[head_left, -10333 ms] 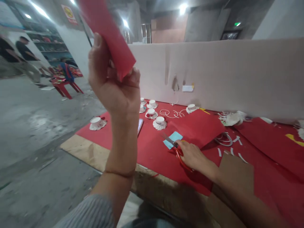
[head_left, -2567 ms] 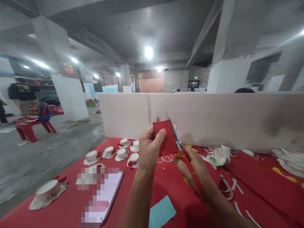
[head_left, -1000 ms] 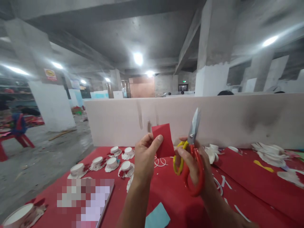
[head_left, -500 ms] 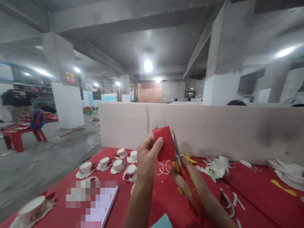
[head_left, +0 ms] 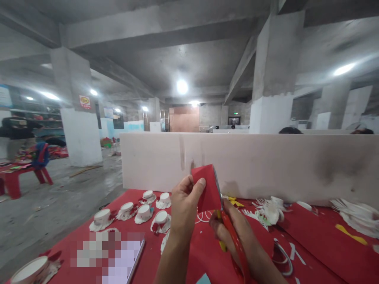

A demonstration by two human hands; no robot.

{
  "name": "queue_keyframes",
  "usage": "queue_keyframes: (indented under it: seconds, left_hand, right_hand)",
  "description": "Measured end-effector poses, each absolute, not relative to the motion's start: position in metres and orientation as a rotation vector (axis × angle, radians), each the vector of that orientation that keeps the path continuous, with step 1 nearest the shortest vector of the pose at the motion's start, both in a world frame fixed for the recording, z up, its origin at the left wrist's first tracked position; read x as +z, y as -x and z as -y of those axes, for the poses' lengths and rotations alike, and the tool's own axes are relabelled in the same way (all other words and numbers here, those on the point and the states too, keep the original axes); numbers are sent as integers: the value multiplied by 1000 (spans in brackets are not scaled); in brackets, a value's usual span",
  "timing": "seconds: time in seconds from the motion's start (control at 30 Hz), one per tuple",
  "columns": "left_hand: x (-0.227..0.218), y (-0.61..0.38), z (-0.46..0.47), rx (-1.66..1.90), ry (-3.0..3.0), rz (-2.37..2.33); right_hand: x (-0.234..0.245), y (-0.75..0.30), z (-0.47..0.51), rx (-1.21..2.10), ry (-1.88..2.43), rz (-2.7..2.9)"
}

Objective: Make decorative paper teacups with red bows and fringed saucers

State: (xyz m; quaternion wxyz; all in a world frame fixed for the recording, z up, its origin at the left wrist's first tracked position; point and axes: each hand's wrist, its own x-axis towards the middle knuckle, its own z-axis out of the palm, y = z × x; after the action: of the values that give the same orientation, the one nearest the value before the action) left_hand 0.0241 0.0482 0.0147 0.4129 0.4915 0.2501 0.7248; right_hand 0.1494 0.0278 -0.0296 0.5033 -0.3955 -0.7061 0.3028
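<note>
Head view: the left hand (head_left: 185,207) pinches a red card (head_left: 208,188) between thumb and fingers, upright above the worktop (head_left: 319,236). Just right of the card, the right hand (head_left: 233,232) grips red-handled scissors (head_left: 229,232), blade along the card's right edge. Left of the card, paper cups (head_left: 144,211) sit on the worktop.

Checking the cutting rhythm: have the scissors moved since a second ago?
Yes. The scissors have swung from apart at the right onto the red paper's right edge.
</note>
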Motion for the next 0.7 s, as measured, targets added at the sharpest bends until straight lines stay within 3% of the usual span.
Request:
queue_keyframes:
  seconds: [0.7]
  left_hand:
    - [22, -28, -41, 1848, -1187, -662]
  right_hand:
    - [-27, -148, -24, 726, 990, 1675]
